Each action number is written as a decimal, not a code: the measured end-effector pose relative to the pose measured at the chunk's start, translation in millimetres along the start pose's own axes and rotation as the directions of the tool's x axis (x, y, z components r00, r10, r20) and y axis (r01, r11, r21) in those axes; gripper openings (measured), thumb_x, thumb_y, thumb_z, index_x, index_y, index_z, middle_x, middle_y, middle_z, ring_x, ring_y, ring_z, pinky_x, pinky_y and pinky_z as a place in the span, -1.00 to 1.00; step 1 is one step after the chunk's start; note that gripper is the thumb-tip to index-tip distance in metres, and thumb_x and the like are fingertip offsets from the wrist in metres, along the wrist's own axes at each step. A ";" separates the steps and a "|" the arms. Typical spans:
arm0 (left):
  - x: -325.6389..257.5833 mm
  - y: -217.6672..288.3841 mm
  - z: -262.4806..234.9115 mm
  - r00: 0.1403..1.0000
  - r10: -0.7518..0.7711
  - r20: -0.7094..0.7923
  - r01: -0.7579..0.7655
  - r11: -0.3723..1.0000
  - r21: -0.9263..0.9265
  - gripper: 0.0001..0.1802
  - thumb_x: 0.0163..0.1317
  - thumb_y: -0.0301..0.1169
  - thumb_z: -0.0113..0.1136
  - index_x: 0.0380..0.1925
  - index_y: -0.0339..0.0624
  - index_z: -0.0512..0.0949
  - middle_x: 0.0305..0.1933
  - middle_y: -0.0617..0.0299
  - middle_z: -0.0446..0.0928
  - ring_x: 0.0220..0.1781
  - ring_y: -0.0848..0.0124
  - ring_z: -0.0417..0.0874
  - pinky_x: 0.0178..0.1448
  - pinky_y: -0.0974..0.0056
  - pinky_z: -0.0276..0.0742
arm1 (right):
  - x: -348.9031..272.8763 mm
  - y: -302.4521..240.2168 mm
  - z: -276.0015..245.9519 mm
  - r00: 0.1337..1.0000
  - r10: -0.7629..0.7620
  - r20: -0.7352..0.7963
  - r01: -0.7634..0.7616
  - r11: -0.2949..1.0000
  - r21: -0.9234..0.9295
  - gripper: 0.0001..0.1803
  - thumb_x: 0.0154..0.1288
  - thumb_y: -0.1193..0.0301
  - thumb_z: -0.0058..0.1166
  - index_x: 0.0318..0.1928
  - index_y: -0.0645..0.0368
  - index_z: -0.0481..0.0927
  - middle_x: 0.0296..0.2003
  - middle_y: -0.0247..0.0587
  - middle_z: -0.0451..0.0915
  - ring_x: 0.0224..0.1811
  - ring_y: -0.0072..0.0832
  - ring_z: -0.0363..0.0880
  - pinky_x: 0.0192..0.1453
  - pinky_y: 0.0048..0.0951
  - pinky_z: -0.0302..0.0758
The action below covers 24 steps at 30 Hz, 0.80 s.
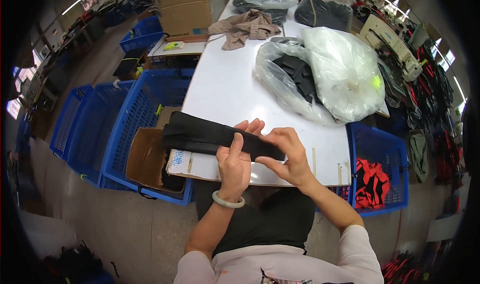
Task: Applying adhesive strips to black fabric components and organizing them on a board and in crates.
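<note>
A long stack of flat black fabric strips [197,135] lies across the near left part of the white table, its left end sticking out past the edge. My left hand [234,156] is wrapped around the middle of the stack, thumb on top and fingers behind, with a pale bangle on the wrist. At the stack's right end, my right hand [287,156] grips it between the curved fingers and the thumb. Whether the strips are tied together cannot be made out.
The white table [225,84] carries clear plastic bags [345,74] of black pieces and a checked brown cloth [245,28]. Blue crates [125,119] stand on the left, one with an open cardboard box [145,156]. A blue crate [385,211] on the right holds red and black pieces.
</note>
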<state>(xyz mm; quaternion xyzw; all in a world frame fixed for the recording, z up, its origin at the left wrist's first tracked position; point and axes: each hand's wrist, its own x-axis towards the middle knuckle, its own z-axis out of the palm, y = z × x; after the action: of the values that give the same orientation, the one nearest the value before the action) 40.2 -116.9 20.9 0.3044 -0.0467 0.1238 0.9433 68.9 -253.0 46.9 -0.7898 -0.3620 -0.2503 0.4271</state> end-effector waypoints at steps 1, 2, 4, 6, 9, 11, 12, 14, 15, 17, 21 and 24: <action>-4.1 -4.3 1.1 1.000 -0.018 0.007 0.018 1.000 -0.002 -0.59 0.45 -0.31 -0.09 0.15 -0.40 0.29 0.21 -0.22 0.38 0.27 -0.05 0.42 0.41 0.00 0.29 | -5.8 2.0 -6.2 1.000 0.014 -0.008 -0.014 1.000 -0.012 -0.70 -0.02 0.48 0.35 -0.23 0.23 0.58 -0.39 -0.25 0.51 -0.34 -0.41 0.50 -0.28 -0.46 0.43; -8.4 -7.9 2.1 0.998 -0.030 0.052 0.029 0.999 0.022 -0.60 0.46 -0.32 -0.10 0.16 -0.39 0.31 0.18 -0.23 0.41 0.27 -0.03 0.43 0.39 0.02 0.30 | -11.9 5.2 -12.6 0.986 0.161 0.037 -0.164 0.984 0.068 -0.71 0.00 0.44 0.37 -0.27 0.25 0.57 -0.40 -0.26 0.52 -0.34 -0.46 0.50 -0.26 -0.48 0.42; -14.3 -11.2 4.2 0.994 -0.051 0.100 0.045 0.998 0.053 -0.61 0.46 -0.33 -0.12 0.16 -0.39 0.32 0.16 -0.24 0.44 0.26 0.00 0.45 0.38 0.04 0.31 | -25.2 11.7 -19.6 0.883 0.409 0.231 -0.462 0.844 0.271 -0.75 0.04 0.43 0.37 -0.40 0.27 0.54 -0.51 -0.30 0.53 -0.41 -0.59 0.45 -0.27 -0.53 0.40; -18.5 -8.7 8.1 0.989 -0.043 0.139 0.039 0.999 0.033 -0.62 0.45 -0.34 -0.10 0.15 -0.36 0.35 0.15 -0.25 0.45 0.26 -0.03 0.45 0.37 0.02 0.30 | -36.1 8.3 -24.5 0.831 0.478 0.284 -0.552 0.772 0.316 -0.77 0.05 0.44 0.36 -0.43 0.27 0.54 -0.54 -0.32 0.53 -0.44 -0.60 0.45 -0.27 -0.53 0.40; -20.3 -4.3 13.5 0.992 -0.044 0.119 0.041 0.999 0.022 -0.65 0.44 -0.34 -0.06 0.08 -0.37 0.41 0.08 -0.24 0.50 0.19 -0.05 0.52 0.32 0.00 0.37 | -44.3 5.4 -31.2 0.787 0.524 0.327 -0.617 0.696 0.368 -0.82 0.10 0.47 0.31 -0.47 0.29 0.57 -0.57 -0.32 0.57 -0.47 -0.62 0.47 -0.29 -0.54 0.40; -20.4 -5.8 13.4 0.997 -0.075 0.014 0.073 0.992 0.104 -0.71 0.39 -0.36 0.03 -0.10 -0.41 0.51 -0.11 -0.17 0.60 -0.04 0.02 0.66 0.16 0.05 0.53 | -48.8 2.6 -34.4 0.781 0.541 0.311 -0.624 0.673 0.396 -0.85 0.14 0.47 0.27 -0.44 0.31 0.60 -0.55 -0.30 0.61 -0.49 -0.63 0.50 -0.34 -0.57 0.41; -19.3 -6.5 14.9 0.996 -0.084 0.015 0.082 0.990 0.113 -0.71 0.39 -0.36 0.03 -0.10 -0.41 0.51 -0.11 -0.17 0.60 -0.04 0.02 0.66 0.16 0.05 0.53 | -51.1 2.2 -34.1 0.779 0.547 0.307 -0.627 0.667 0.403 -0.85 0.14 0.47 0.27 -0.44 0.31 0.60 -0.55 -0.30 0.61 -0.49 -0.63 0.50 -0.34 -0.57 0.41; -16.1 -9.0 20.9 0.991 0.014 -0.130 0.024 0.958 0.286 -0.76 0.35 -0.39 0.11 -0.29 -0.42 0.56 -0.31 -0.08 0.64 -0.29 0.12 0.71 -0.02 0.09 0.63 | -55.4 0.3 -33.3 0.803 0.532 0.270 -0.597 0.716 0.363 -0.85 0.17 0.47 0.25 -0.42 0.33 0.62 -0.53 -0.27 0.63 -0.51 -0.62 0.52 -0.38 -0.60 0.41; -14.0 -10.7 25.3 0.992 0.003 -0.128 0.034 0.956 0.292 -0.76 0.35 -0.39 0.11 -0.29 -0.42 0.56 -0.31 -0.08 0.64 -0.29 0.12 0.71 -0.02 0.09 0.63 | -56.4 0.1 -33.0 0.799 0.541 0.264 -0.601 0.709 0.368 -0.85 0.17 0.47 0.25 -0.42 0.33 0.62 -0.53 -0.27 0.63 -0.51 -0.62 0.52 -0.38 -0.60 0.41; -10.0 -15.5 33.3 0.977 0.058 -0.206 0.012 0.946 0.324 -0.79 0.30 -0.43 0.16 -0.38 -0.43 0.57 -0.43 -0.01 0.63 -0.41 0.19 0.70 -0.08 0.14 0.65 | -56.6 1.8 -33.0 0.864 0.477 0.159 -0.503 0.816 0.286 -0.83 0.20 0.45 0.23 -0.43 0.32 0.59 -0.56 -0.27 0.60 -0.53 -0.60 0.52 -0.39 -0.59 0.42; -5.2 -26.0 42.6 0.985 -0.079 -0.155 0.102 0.984 0.143 -0.70 0.41 -0.27 0.02 -0.23 -0.37 0.49 -0.30 -0.06 0.60 -0.21 0.17 0.69 -0.11 0.15 0.63 | -57.3 8.1 -35.3 0.849 0.519 0.099 -0.528 0.832 0.170 -0.84 0.21 0.46 0.22 -0.41 0.32 0.56 -0.57 -0.26 0.58 -0.54 -0.57 0.52 -0.38 -0.57 0.45; -3.2 -29.1 41.6 0.979 -0.136 -0.152 0.150 0.985 0.081 -0.67 0.45 -0.18 -0.05 -0.28 -0.28 0.42 -0.46 0.17 0.44 -0.42 0.37 0.52 -0.19 0.21 0.57 | -62.6 13.0 -28.1 0.884 0.467 -0.016 -0.449 0.859 0.244 -0.85 0.19 0.50 0.23 -0.36 0.31 0.53 -0.54 -0.24 0.57 -0.52 -0.57 0.52 -0.38 -0.55 0.46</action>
<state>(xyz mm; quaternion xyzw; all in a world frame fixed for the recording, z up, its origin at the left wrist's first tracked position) 44.2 -164.7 37.7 0.3404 0.0501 0.0796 0.9356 38.3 -304.3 10.6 -0.7874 -0.1744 -0.1267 0.5775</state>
